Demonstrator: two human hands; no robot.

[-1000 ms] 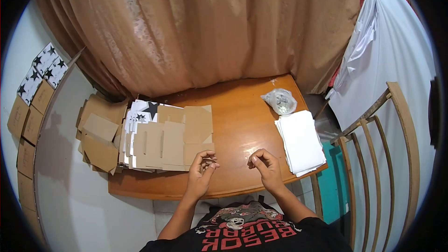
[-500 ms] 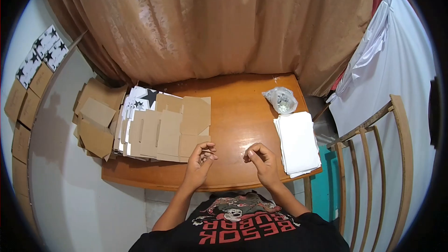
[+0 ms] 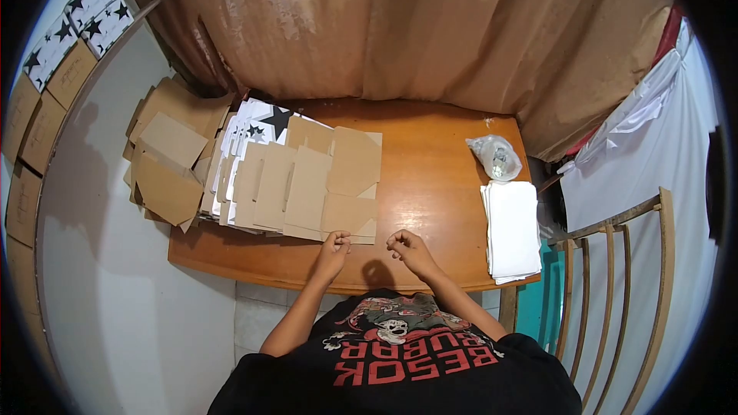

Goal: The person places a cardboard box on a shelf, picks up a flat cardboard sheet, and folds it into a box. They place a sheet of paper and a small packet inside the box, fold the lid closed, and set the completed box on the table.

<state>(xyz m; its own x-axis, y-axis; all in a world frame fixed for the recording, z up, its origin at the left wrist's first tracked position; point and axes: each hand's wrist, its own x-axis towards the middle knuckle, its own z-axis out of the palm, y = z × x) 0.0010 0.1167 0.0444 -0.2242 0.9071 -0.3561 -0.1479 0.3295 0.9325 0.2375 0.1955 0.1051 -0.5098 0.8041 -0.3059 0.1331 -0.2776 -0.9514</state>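
Shifted leftward over the tabletop (image 3: 430,207): left hand (image 3: 330,260), half-open, empty, at the edge of flattened cardboard (image 3: 307,192), contact unclear; right hand (image 3: 413,254), loosely curled, empty, nearby.

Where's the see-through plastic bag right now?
In the head view, the plastic bag is on the right side of the wooden table, toward the back, just beyond the stack of white paper.
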